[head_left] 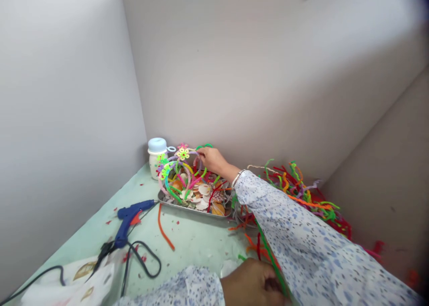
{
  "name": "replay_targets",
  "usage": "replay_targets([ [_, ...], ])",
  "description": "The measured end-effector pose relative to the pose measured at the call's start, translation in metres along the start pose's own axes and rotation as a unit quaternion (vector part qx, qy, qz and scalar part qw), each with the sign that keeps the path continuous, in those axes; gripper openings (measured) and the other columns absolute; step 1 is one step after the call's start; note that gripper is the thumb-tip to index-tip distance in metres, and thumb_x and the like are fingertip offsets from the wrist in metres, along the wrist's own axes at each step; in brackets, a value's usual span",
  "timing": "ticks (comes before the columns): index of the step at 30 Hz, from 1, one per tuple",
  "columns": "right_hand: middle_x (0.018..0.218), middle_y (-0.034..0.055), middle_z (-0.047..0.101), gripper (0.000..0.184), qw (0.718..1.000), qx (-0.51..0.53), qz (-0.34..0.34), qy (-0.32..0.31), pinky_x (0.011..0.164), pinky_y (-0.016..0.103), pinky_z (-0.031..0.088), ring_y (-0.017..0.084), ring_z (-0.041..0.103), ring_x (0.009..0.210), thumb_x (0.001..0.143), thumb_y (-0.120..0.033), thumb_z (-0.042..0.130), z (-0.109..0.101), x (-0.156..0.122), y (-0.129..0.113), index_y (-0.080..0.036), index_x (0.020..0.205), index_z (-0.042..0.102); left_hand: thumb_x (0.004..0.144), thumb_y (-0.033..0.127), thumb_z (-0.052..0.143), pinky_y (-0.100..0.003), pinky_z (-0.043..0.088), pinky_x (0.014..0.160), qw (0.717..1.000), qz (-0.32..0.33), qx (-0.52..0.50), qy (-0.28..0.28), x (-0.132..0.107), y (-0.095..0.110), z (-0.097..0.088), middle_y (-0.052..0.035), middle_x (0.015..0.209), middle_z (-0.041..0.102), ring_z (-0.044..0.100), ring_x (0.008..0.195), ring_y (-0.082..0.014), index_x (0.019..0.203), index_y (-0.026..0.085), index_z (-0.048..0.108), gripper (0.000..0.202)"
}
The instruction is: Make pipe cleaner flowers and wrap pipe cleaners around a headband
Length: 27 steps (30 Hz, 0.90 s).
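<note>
My right hand (211, 158) reaches over the metal tray (201, 213), its thumb and fingers pinched on a pale fuzzy hoop with a yellow flower (183, 153). Beside it in the tray stand other pipe-cleaner hoops (174, 194) with bright flowers, among shells (205, 190). Low in the view, my left hand (251, 282) is closed near the table's front, fingers curled. A straight green strip (268, 248) runs up against its fingers; what they hold, if anything, I cannot make out.
Left of the tray lies a blue glue gun (129, 216) with a looping black cord (156, 270). A white jar with a blue lid (157, 152) stands in the corner. Tangled pipe cleaners (301, 190) pile up at right. A white plastic bag (77, 281) lies front left.
</note>
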State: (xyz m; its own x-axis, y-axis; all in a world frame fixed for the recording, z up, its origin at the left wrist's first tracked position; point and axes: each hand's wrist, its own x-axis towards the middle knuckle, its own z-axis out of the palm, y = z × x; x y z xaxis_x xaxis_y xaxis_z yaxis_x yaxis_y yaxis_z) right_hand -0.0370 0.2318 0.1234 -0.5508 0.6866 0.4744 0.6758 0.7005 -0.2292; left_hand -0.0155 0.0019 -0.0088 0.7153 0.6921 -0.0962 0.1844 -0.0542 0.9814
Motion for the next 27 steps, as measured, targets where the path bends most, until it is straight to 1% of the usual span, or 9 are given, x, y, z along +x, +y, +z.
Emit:
replay_targets([
  [3,0.077,0.0023,0.074,0.025,1.0,0.006,-0.014,-0.007,0.07,0.021,0.042,0.015,0.063,0.072,0.088,-0.013,0.046,-0.002,0.003,-0.001,-0.02,0.088,0.07,0.068,0.015,0.06,-0.018,0.038,0.055,0.999,0.031,0.008,0.006,-0.002,0.005,-0.001,0.0001,0.078,0.068,0.048,0.061,-0.0098,0.095,0.014,0.074,0.029],
  [5,0.076,0.0018,0.074,0.026,1.0,0.005,-0.018,-0.005,0.072,0.02,0.042,0.015,0.063,0.075,0.089,-0.012,0.045,-0.003,0.005,-0.002,-0.02,0.091,0.07,0.069,0.017,0.06,-0.018,0.038,0.055,0.999,0.05,0.01,0.004,-0.004,0.008,-0.002,0.0005,0.079,0.068,0.048,0.061,-0.0097,0.094,0.015,0.074,0.028],
  [8,0.085,0.0041,0.073,0.026,1.0,-0.004,-0.018,0.008,0.077,0.022,0.041,0.016,0.062,0.084,0.091,-0.015,0.043,-0.005,0.008,-0.003,-0.019,0.098,0.068,0.07,0.017,0.061,-0.017,0.038,0.053,0.999,0.038,0.016,-0.001,-0.004,0.009,-0.003,0.0002,0.078,0.069,0.047,0.059,-0.0094,0.095,0.014,0.074,0.028],
  [11,0.092,0.0068,0.072,0.027,1.0,-0.016,-0.014,0.013,0.079,0.024,0.04,0.018,0.061,0.088,0.091,-0.018,0.043,-0.005,0.008,-0.004,-0.018,0.103,0.067,0.07,0.015,0.059,-0.018,0.039,0.055,0.999,0.035,0.029,-0.004,-0.003,0.009,-0.003,-0.0006,0.081,0.07,0.05,0.063,-0.0109,0.098,0.014,0.073,0.031],
  [14,0.096,0.0077,0.07,0.026,1.0,-0.024,-0.008,0.006,0.077,0.025,0.041,0.018,0.062,0.086,0.09,-0.018,0.045,-0.003,0.005,-0.006,-0.019,0.104,0.067,0.072,0.015,0.058,-0.018,0.043,0.06,0.999,0.045,0.023,0.0,-0.003,0.012,-0.002,-0.0003,0.086,0.071,0.056,0.069,-0.0128,0.099,0.015,0.073,0.032],
  [17,0.1,0.0078,0.069,0.028,1.0,-0.029,0.002,-0.001,0.075,0.025,0.042,0.018,0.062,0.084,0.089,-0.018,0.044,0.0,0.0,-0.009,-0.019,0.108,0.065,0.073,0.015,0.057,-0.02,0.046,0.067,0.999,0.041,0.006,-0.011,-0.005,0.016,-0.001,0.0002,0.091,0.072,0.059,0.076,-0.0147,0.101,0.017,0.072,0.031],
  [21,0.106,0.0088,0.066,0.031,0.999,-0.037,0.013,0.004,0.082,0.028,0.042,0.02,0.059,0.096,0.09,-0.02,0.043,0.0,-0.004,-0.009,-0.02,0.117,0.059,0.074,0.015,0.059,-0.022,0.047,0.075,0.999,0.031,0.01,-0.016,-0.004,0.015,-0.001,-0.0001,0.097,0.072,0.061,0.083,-0.0169,0.105,0.017,0.07,0.033],
  [24,0.108,0.0098,0.064,0.031,0.999,-0.043,0.015,0.012,0.086,0.031,0.041,0.022,0.056,0.102,0.09,-0.023,0.045,-0.002,-0.004,-0.008,-0.02,0.118,0.057,0.073,0.017,0.059,-0.021,0.047,0.072,0.999,0.031,0.022,-0.01,-0.003,0.012,-0.002,-0.0014,0.095,0.072,0.061,0.08,-0.0159,0.105,0.016,0.071,0.034],
  [27,0.108,0.0099,0.063,0.03,0.999,-0.047,0.016,0.014,0.086,0.031,0.042,0.023,0.055,0.102,0.09,-0.023,0.044,-0.003,-0.005,-0.008,-0.02,0.116,0.058,0.072,0.018,0.06,-0.019,0.046,0.068,0.999,0.032,0.029,-0.008,-0.002,0.012,-0.002,-0.0015,0.091,0.073,0.059,0.074,-0.0139,0.102,0.014,0.072,0.033],
])
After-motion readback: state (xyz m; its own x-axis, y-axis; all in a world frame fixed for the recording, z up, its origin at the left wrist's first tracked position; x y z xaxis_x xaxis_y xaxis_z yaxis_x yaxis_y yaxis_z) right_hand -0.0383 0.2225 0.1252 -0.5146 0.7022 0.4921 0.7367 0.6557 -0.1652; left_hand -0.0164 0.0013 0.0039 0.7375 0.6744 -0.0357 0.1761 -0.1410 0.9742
